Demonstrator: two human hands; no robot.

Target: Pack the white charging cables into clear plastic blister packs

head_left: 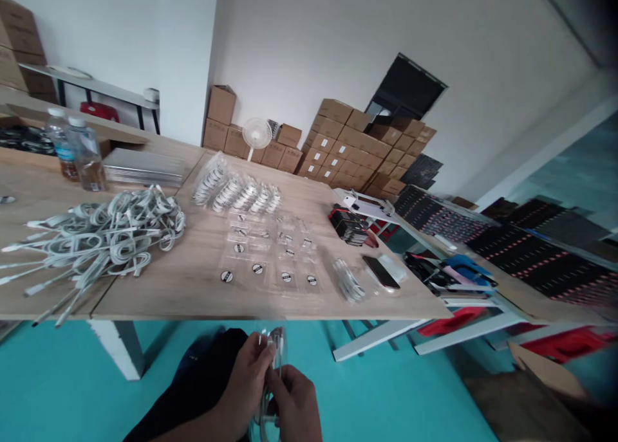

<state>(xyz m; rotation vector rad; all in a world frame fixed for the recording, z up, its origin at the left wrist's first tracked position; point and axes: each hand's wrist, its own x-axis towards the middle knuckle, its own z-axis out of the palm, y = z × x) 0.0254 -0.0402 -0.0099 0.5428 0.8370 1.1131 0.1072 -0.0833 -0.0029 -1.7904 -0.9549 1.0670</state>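
Note:
Both my hands are low in the view, below the table's front edge. My left hand [248,381] and my right hand [294,403] are closed together on a coiled white cable in a clear plastic bag [275,352]. On the wooden table [193,287] above them lies a big heap of loose white coiled cables [106,233] at the left. A row of bagged cables [236,191] sits farther back. Several empty clear bags with round black stickers [270,255] are spread out in the middle.
Two water bottles [80,152] stand at the table's back left. A phone [381,271] and a black stack [350,226] lie at its right end. Stacked cardboard boxes [357,146] line the wall. Racks of dark items [531,249] fill the right. The floor is teal.

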